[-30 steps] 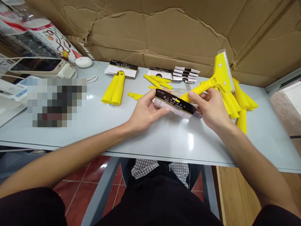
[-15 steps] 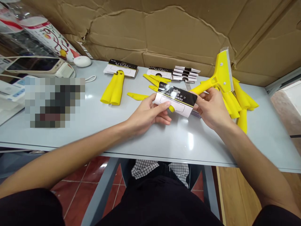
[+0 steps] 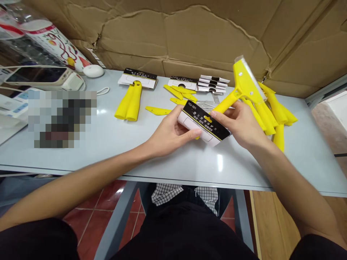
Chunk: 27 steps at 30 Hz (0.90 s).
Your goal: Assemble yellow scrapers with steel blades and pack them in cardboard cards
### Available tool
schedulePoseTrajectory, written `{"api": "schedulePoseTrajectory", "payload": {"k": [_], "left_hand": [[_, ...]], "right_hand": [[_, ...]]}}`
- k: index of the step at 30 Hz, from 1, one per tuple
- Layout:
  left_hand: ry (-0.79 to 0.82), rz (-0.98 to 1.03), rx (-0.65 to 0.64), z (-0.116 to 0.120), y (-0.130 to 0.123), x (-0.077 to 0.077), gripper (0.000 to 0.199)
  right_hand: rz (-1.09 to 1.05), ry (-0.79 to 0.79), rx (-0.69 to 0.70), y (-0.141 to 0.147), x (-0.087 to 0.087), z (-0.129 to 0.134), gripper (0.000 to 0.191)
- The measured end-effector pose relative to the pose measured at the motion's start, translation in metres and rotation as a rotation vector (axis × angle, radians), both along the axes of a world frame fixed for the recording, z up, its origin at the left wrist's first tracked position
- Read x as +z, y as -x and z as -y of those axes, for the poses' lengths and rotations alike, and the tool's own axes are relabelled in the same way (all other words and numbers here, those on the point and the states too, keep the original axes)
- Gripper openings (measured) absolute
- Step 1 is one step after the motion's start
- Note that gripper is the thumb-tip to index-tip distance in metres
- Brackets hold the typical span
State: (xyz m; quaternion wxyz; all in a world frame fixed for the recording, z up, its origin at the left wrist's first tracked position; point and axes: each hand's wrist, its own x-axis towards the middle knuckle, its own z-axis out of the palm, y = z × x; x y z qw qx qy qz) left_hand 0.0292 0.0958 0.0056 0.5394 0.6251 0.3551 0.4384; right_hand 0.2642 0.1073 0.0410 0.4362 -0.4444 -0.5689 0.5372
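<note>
A yellow scraper with a clear-edged blade head tilts up to the right, its handle running down behind a black-and-white header card. My left hand is closed on the card's left and lower side, thumb across the front. A bit of yellow shows by that thumb. My right hand is closed around the scraper's handle below the head, its thumb at the card's upper edge by the hang hole. Most of the handle's lower part is hidden by the card.
Yellow handles lie piled at right. Two more handles rest beside a header card at left. Flat yellow pieces, metal parts and folded cards lie behind my hands. Cardboard backs the table.
The scraper has moved left and slightly down. The card has tipped further, its right side lower, and my right thumb has come onto its upper edge.
</note>
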Motion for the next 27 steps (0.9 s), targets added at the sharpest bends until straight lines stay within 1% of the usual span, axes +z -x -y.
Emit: {"api": "schedulePoseTrajectory", "payload": {"k": [3,6,8,12,16,19,23,27], "left_hand": [[0.063,0.034,-0.043,0.001,-0.001,0.001,0.063],[0.089,0.069,-0.042,-0.001,-0.002,0.000,0.065],[0.092,0.108,-0.033,-0.002,-0.001,0.000,0.066],[0.096,0.113,-0.034,-0.001,-0.001,-0.001,0.069],[0.069,0.039,-0.052,0.003,-0.001,-0.001,0.064],[0.035,0.040,-0.039,0.004,-0.001,-0.001,0.064],[0.026,0.079,-0.043,0.003,-0.002,-0.002,0.069],[0.040,0.094,-0.038,0.003,-0.003,-0.004,0.068]], "right_hand": [[0.013,-0.032,0.032,0.006,-0.001,0.002,0.056],[0.028,-0.080,0.056,0.008,-0.001,0.002,0.055],[-0.005,-0.077,-0.005,0.005,0.000,0.000,0.053],[-0.129,-0.040,-0.207,-0.004,0.001,-0.007,0.051],[-0.161,-0.050,-0.263,-0.010,0.002,-0.012,0.045],[-0.177,-0.063,-0.249,-0.009,0.002,-0.011,0.046],[-0.155,-0.061,-0.174,-0.002,-0.001,-0.005,0.048],[-0.127,-0.044,-0.070,0.005,-0.004,0.002,0.050]]}}
